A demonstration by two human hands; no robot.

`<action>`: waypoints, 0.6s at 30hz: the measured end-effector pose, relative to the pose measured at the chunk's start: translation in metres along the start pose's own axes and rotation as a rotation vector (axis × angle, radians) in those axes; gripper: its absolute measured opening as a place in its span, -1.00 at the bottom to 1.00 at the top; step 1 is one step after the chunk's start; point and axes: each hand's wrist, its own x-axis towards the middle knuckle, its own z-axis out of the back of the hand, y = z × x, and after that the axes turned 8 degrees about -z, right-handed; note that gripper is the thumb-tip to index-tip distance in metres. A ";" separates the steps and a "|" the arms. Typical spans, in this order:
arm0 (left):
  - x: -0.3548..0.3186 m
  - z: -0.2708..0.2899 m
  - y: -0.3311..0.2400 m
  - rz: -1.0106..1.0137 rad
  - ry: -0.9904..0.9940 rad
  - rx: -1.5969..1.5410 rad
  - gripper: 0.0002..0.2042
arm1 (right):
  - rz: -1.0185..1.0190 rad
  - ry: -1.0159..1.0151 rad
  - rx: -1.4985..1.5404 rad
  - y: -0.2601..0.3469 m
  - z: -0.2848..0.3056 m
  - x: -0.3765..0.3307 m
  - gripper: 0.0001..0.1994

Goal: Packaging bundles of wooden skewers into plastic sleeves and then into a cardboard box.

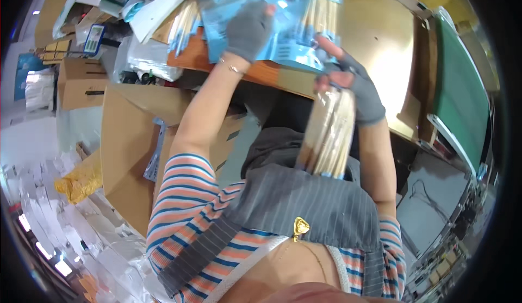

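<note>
In a grey fingerless glove, my right hand (356, 85) grips the top of a clear bag of wooden sticks (329, 134). The bag hangs off the table's front edge, before my apron; the sticks' lower ends look blue. My left hand (250, 29), gloved the same way, is over the blue pouches (296, 53) on the table. Its fingers are blurred and partly hidden, so its grip does not show. Another bundle of sticks (322, 17) lies among the pouches, between my hands and farther back.
More sticks (185, 25) lie left of the pouches on the brown table (190, 55). Below it on the left stands an open cardboard box (128, 150) with a blue pouch inside. A green board (462, 91) rises at the right. Clear plastic bags (149, 61) sit at the table's left.
</note>
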 end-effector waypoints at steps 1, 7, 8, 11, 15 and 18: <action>-0.009 -0.007 -0.031 -0.010 0.045 -0.050 -0.68 | 0.016 0.009 -0.062 0.004 -0.008 0.002 -0.35; -0.037 -0.031 -0.126 0.041 0.050 -0.414 -0.73 | -0.138 -0.284 0.095 -0.039 0.038 0.000 -0.50; -0.037 -0.037 -0.134 -0.092 0.028 -0.395 -0.79 | -0.174 -0.420 0.120 -0.042 0.042 -0.006 -0.54; -0.045 -0.039 -0.153 -0.207 0.042 -0.425 -0.82 | -0.137 -0.418 0.367 -0.040 0.051 -0.025 -0.67; -0.049 -0.034 -0.167 -0.259 0.029 -0.527 -0.84 | -0.074 -0.425 0.644 -0.025 0.020 -0.062 -0.72; -0.059 -0.024 -0.174 -0.277 0.065 -0.507 -0.86 | -0.033 -0.452 0.235 -0.055 0.015 -0.108 -0.50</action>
